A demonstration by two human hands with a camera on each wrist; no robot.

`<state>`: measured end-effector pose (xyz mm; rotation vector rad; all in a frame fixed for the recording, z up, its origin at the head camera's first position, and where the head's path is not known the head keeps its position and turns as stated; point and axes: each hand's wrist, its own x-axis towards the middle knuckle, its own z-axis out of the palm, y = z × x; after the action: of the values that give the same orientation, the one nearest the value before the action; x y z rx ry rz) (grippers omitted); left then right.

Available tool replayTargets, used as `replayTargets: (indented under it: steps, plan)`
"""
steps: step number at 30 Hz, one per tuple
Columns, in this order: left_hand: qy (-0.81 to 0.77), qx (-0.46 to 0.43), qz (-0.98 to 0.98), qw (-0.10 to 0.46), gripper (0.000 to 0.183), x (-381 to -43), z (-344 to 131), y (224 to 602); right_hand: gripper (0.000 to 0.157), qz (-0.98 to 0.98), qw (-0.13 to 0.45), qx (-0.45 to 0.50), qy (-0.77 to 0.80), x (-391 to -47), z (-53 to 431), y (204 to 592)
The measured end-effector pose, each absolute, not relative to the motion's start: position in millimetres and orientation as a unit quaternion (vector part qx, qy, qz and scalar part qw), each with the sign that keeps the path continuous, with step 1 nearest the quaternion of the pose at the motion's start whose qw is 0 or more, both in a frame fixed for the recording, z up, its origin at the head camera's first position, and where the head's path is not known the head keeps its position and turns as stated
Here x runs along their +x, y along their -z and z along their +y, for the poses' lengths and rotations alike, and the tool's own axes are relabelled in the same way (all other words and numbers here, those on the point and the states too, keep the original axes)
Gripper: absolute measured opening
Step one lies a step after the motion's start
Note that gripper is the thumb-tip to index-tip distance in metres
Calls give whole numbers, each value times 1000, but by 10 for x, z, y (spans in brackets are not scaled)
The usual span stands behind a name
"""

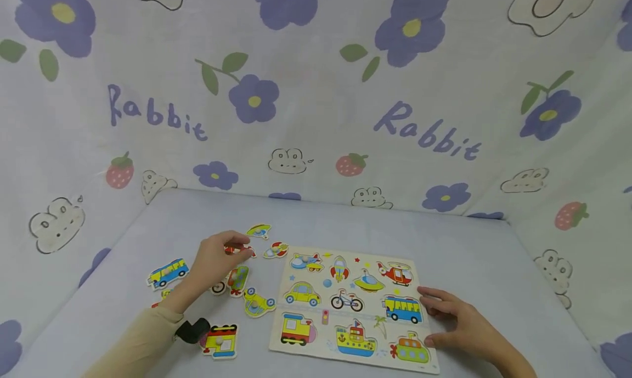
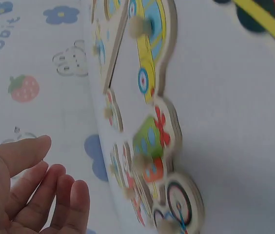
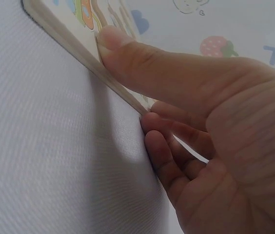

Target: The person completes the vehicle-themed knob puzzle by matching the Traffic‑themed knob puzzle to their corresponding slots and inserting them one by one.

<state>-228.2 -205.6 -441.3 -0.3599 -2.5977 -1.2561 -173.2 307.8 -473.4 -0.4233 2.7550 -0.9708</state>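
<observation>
My left hand hovers over loose knobbed puzzle pieces, thumb and fingers apart with nothing between them. Partly hidden below it is a red piece. Close by lie a rocket piece, a flying saucer piece, a submarine piece and a bicycle piece. The pale wooden puzzle board lies flat to the right, printed with vehicles. My right hand grips its right edge; in the right wrist view the thumb presses the top face and fingers meet the edge from below.
An upside-down car piece is left of the board. Nearer me is an upside-down train piece, beside the black wrist strap. A bus piece lies at the far left. Patterned cloth hangs behind the table.
</observation>
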Motion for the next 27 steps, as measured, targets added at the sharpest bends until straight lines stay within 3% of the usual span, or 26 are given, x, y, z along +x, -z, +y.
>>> replayTargets:
  steps: [12,27]
  plan:
    - [426,-89,-896,89,22,-2238,-2307,4559,81,926,89,-161,331,-1728,3094,4756]
    - [445,-105,-885,88,20,-2329,-2064,4629,82,927,91,-153,330,-1716,3077,4746]
